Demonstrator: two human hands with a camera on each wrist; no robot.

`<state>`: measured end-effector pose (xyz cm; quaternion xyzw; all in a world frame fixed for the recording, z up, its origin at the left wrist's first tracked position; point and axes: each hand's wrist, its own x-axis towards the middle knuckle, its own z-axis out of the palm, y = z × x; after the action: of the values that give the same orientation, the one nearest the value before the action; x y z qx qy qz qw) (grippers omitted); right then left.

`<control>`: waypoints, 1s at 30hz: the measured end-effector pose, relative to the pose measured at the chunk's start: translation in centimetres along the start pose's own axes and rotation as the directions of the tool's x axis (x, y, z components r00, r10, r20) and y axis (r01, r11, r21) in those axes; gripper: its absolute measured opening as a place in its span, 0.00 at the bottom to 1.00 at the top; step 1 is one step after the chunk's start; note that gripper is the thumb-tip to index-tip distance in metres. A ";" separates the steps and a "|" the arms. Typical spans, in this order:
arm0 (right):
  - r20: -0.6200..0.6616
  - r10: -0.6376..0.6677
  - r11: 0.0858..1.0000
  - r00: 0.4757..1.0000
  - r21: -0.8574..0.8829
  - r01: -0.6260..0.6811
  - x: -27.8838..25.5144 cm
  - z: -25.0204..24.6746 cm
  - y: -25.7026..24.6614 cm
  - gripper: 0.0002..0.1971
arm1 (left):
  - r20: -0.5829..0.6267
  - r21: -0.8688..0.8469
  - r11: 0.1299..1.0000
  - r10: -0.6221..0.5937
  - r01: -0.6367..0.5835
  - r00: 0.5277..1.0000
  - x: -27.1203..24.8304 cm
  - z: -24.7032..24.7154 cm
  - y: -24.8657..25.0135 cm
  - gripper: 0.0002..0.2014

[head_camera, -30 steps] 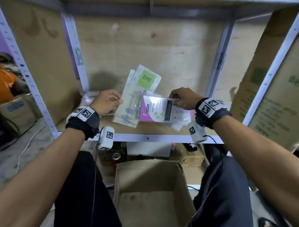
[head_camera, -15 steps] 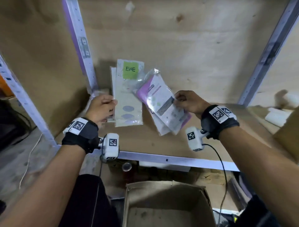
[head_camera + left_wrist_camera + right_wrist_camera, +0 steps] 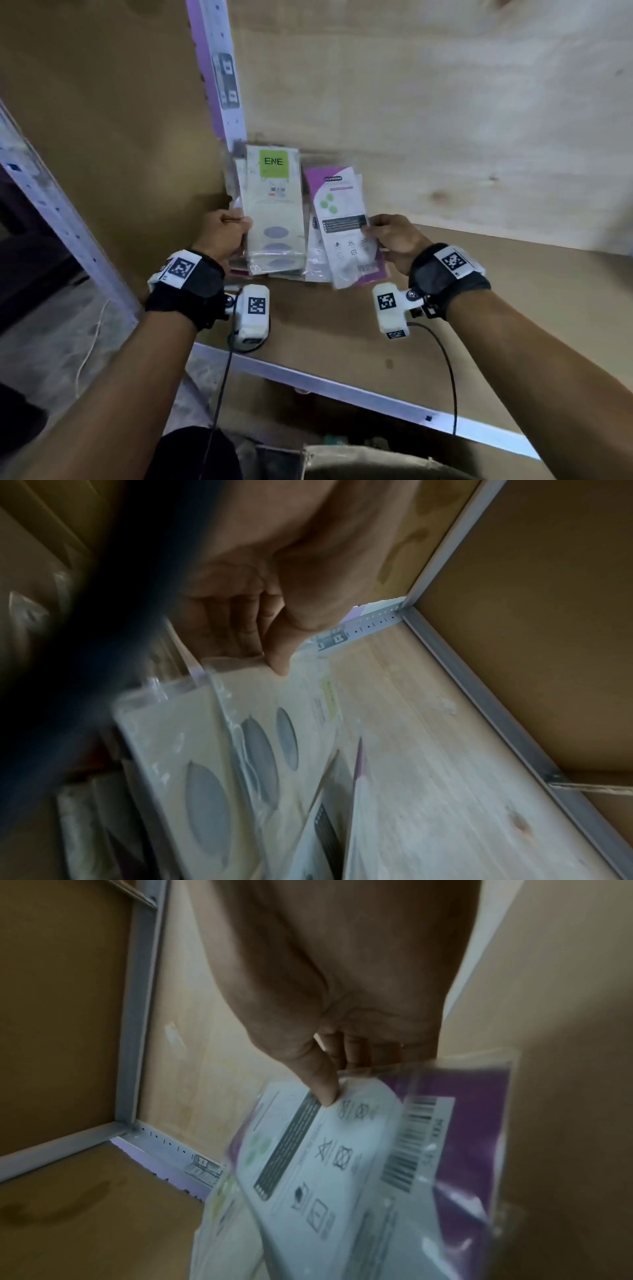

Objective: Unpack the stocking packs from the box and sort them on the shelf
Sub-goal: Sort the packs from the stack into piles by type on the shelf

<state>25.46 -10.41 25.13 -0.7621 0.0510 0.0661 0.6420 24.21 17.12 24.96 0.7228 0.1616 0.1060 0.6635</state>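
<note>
Two bunches of stocking packs stand leaning at the back left corner of the wooden shelf [image 3: 513, 308]. My left hand [image 3: 226, 233] grips the left edge of the cream packs with the green label [image 3: 274, 205], thumb on their front [image 3: 279, 664]. The cream packs [image 3: 205, 750] show grey ovals in the left wrist view. My right hand [image 3: 390, 236] pinches the right edge of the purple-and-white packs [image 3: 342, 219], its thumb on the printed face [image 3: 323, 1093]. The purple-and-white packs [image 3: 342, 1150] fan out a little below the thumb. The two bunches stand side by side, touching.
A grey upright post [image 3: 219, 68] rises in the back left corner, with plywood walls behind and to the left. The shelf's metal front rail [image 3: 342, 380] runs below my wrists. The rim of the cardboard box [image 3: 342, 459] shows at the bottom edge.
Both bunches have moved back toward the corner and now stand more upright. The purple packs have swung from tilted to nearly straight beside the cream ones. My view has moved closer in.
</note>
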 end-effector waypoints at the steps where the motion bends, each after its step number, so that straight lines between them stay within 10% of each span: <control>1: 0.007 0.020 0.999 1.000 0.034 -0.020 0.7 0.5 0.1 0.02 | -0.018 0.009 1.000 -0.013 0.013 1.000 0.6 -0.2 -0.3 0.04; 17: -0.014 0.067 0.994 0.998 -0.090 -0.068 6.0 7.3 -0.5 0.10 | -0.078 0.332 0.942 0.072 -0.042 0.994 5.8 -2.4 -2.3 0.15; 23: -0.006 -0.021 0.949 1.000 -0.316 0.018 5.6 9.5 -0.1 0.17 | -0.067 0.774 0.633 0.117 -0.022 0.991 5.2 -1.9 -2.4 0.22; 30: -0.067 -0.072 0.936 0.995 -0.350 0.044 3.3 8.3 -0.7 0.16 | -0.067 0.746 0.660 0.215 -0.094 0.974 3.3 -2.0 -0.8 0.23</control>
<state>28.55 -2.04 23.89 -0.8669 0.0413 0.0252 0.4962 26.47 20.31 24.15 0.9298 0.1775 0.1417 0.2895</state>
